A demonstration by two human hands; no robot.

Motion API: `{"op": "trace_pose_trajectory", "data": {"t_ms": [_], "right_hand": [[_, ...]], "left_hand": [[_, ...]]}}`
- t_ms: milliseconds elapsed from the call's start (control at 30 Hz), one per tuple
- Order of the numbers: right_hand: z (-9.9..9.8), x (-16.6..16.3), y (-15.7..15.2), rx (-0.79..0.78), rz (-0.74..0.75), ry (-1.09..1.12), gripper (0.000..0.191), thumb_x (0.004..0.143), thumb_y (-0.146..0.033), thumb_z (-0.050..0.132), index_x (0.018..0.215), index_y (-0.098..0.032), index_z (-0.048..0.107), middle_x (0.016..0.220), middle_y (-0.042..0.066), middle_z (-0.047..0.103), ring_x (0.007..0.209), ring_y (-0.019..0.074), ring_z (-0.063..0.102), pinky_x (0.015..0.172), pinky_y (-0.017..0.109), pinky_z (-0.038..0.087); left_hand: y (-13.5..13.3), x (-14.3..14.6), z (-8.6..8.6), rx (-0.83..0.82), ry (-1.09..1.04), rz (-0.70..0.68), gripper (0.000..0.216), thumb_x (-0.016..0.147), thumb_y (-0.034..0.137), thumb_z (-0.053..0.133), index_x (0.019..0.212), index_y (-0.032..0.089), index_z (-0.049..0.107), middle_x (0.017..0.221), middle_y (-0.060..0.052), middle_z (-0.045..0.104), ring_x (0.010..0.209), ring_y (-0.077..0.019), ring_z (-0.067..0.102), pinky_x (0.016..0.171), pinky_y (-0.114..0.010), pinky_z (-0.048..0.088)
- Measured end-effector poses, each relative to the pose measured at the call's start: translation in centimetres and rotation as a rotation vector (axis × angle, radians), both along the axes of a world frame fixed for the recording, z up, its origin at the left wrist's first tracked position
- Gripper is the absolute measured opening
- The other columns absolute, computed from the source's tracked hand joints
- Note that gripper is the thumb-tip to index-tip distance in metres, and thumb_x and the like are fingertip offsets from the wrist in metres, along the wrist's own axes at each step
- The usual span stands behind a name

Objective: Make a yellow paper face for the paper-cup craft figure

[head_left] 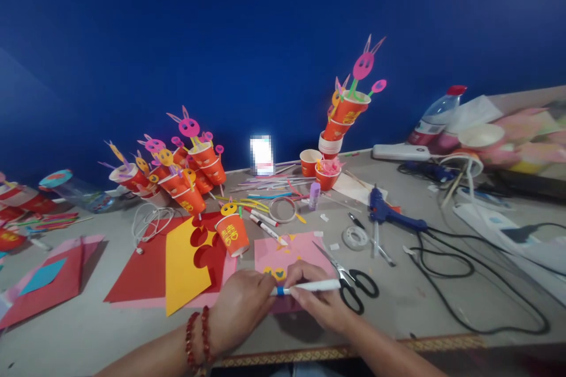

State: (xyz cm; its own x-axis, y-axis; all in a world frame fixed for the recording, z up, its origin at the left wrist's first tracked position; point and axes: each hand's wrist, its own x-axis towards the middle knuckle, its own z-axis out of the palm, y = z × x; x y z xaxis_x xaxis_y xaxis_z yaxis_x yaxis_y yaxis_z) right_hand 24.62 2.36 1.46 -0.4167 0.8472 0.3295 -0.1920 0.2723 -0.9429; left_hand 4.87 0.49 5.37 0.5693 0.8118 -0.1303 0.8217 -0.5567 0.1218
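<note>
Both hands meet at a white marker [319,286] with a blue band, held nearly level above a pink paper sheet [264,250]. My right hand [322,304] pinches its barrel. My left hand [241,306], with red bead bracelets at the wrist, is closed around the blue end, so the tip is hidden. Just behind my fingers, small yellow paper discs [279,274] with dark marks lie on the pink sheet. Black-handled scissors [354,284] rest beside my right hand. An orange paper cup [233,234] with a yellow face stands beyond my left hand.
Yellow cardstock [184,274] with cut-out holes lies on red paper [137,274] at left. Decorated cups [181,191] stand behind it. Right of the scissors are a tape roll [355,238], a blue glue gun [391,212] and its looping black cable [477,330].
</note>
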Motion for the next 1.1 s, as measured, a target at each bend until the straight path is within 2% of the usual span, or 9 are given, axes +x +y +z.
{"op": "trace_pose_trajectory", "data": {"t_ms": [67,167,300,433,533,733,800,900,1100], "right_hand": [[-0.2,0.1,0.0,-0.113,0.008,0.088,0.023,0.091,-0.039,0.062,0.080,-0.019,0.064,0.068,0.000,0.059,0.059,0.0140,0.055,0.056,0.025,0.043],[-0.5,0.2,0.0,-0.268,0.078,0.165,0.025,0.085,-0.043,0.070,0.080,-0.019,0.063,0.067,-0.001,0.060,0.053,0.0125,0.056,0.052,0.024,0.044],[-0.7,0.0,-0.2,-0.459,0.221,0.249,0.029,0.077,-0.042,0.077,0.079,-0.019,0.058,0.062,-0.002,0.064,0.046,0.0105,0.054,0.045,0.020,0.038],[-1.0,-0.6,-0.1,-0.601,0.115,0.322,0.023,0.073,-0.033,0.074,0.075,-0.020,0.056,0.058,-0.005,0.060,0.042,0.0086,0.047,0.042,0.018,0.029],[-1.2,-1.0,0.2,-0.595,0.038,0.390,0.015,0.071,-0.028,0.067,0.071,-0.020,0.054,0.054,-0.006,0.055,0.038,0.0075,0.041,0.041,0.019,0.025],[-1.4,-1.0,0.3,-0.543,-0.114,0.528,0.011,0.068,-0.024,0.061,0.064,-0.020,0.052,0.055,-0.007,0.047,0.039,0.0057,0.030,0.040,0.019,0.021],[-1.5,-1.0,0.2,-0.561,-0.145,0.544,0.013,0.067,-0.024,0.062,0.062,-0.020,0.050,0.055,-0.007,0.043,0.041,0.0063,0.028,0.041,0.019,0.020],[-1.6,-1.0,0.0,-0.569,-0.180,0.563,0.016,0.067,-0.026,0.063,0.062,-0.021,0.048,0.055,-0.007,0.042,0.043,0.0069,0.026,0.041,0.019,0.020],[-1.2,-0.9,0.0,-0.587,-0.286,0.517,0.017,0.065,-0.027,0.061,0.063,-0.022,0.045,0.058,-0.006,0.042,0.047,0.0089,0.030,0.043,0.018,0.025]], "left_hand": [[-0.1,0.1,0.3,-0.015,-0.042,0.026,0.008,0.097,0.023,0.051,0.097,0.019,0.057,0.082,-0.005,0.070,0.073,-0.0220,0.067,0.063,-0.028,0.046],[-0.3,-0.2,0.6,-0.007,-0.225,0.034,0.014,0.101,0.033,0.047,0.102,0.020,0.052,0.082,-0.003,0.070,0.072,-0.0219,0.068,0.061,-0.028,0.045],[-0.4,-0.4,0.9,0.125,-0.432,-0.026,0.028,0.103,0.049,0.041,0.100,0.022,0.047,0.076,0.000,0.068,0.066,-0.0196,0.066,0.059,-0.027,0.043],[0.3,0.7,0.7,0.280,-0.413,-0.056,0.032,0.104,0.048,0.034,0.101,0.020,0.048,0.072,-0.002,0.066,0.062,-0.0202,0.064,0.057,-0.029,0.042],[1.1,2.0,0.2,0.322,-0.338,-0.008,0.029,0.105,0.034,0.026,0.095,0.020,0.049,0.065,-0.003,0.063,0.057,-0.0205,0.061,0.054,-0.029,0.039],[2.1,4.4,0.0,0.380,-0.324,0.027,0.024,0.099,0.019,0.028,0.091,0.020,0.050,0.058,-0.003,0.061,0.049,-0.0199,0.058,0.048,-0.030,0.031],[2.2,4.9,0.0,0.398,-0.332,0.053,0.022,0.098,0.017,0.030,0.089,0.020,0.050,0.055,-0.003,0.060,0.046,-0.0199,0.056,0.046,-0.030,0.028],[2.4,5.7,0.0,0.341,-0.418,0.095,0.022,0.097,0.018,0.030,0.090,0.020,0.051,0.053,-0.003,0.059,0.043,-0.0200,0.055,0.044,-0.031,0.025],[3.1,6.8,-0.6,0.210,-0.613,0.110,0.030,0.101,0.024,0.023,0.094,0.020,0.052,0.062,-0.005,0.063,0.053,-0.0204,0.061,0.049,-0.030,0.037]]}}
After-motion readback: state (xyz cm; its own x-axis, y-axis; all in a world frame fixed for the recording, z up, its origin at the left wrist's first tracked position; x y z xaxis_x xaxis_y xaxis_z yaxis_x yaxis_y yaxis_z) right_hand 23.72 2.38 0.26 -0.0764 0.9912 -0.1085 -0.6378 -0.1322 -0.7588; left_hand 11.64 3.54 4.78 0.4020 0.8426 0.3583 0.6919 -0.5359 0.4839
